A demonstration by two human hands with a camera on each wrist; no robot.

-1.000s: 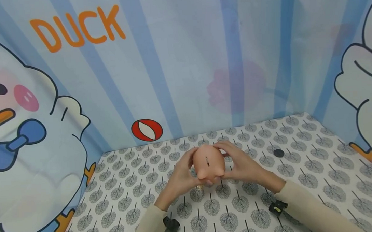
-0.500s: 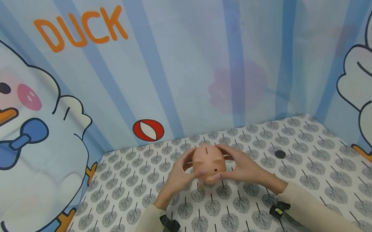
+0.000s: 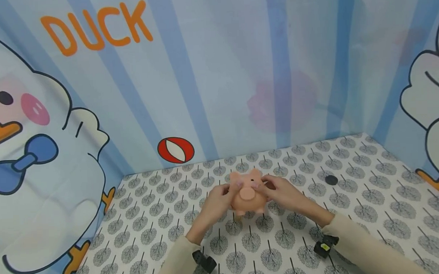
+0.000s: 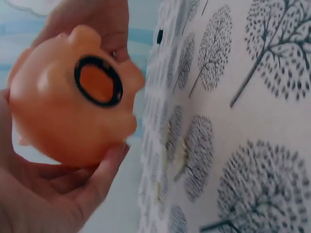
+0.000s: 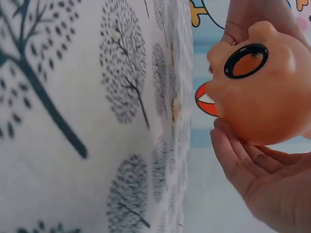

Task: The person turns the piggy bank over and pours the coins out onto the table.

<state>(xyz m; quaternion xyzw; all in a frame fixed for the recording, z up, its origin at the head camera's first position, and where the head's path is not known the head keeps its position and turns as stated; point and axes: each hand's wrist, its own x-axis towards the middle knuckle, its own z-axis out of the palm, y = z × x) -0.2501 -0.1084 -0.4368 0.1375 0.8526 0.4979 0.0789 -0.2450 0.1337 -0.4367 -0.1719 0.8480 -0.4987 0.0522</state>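
An orange-pink piggy bank is held between both hands, its snout and face turned toward the head camera and its feet down. My left hand grips its left side and my right hand its right side, thumbs on the face near the eyes. Both wrist views show the underside, where a black-rimmed round hole stands uncovered. Close by the feet in the left wrist view, small gold-coloured bits lie on the cloth below. The coin slot is hidden from the head view.
A black round disc lies on the tree-print tablecloth to the right of the hands. Behind the table hangs a blue striped curtain with duck prints. Dark wrist cameras sit at both cuffs.
Both hands have tipped the piggy bank: its slotted top faced the head camera earlier, and now its face and feet show. The thumbs have risen with the face.
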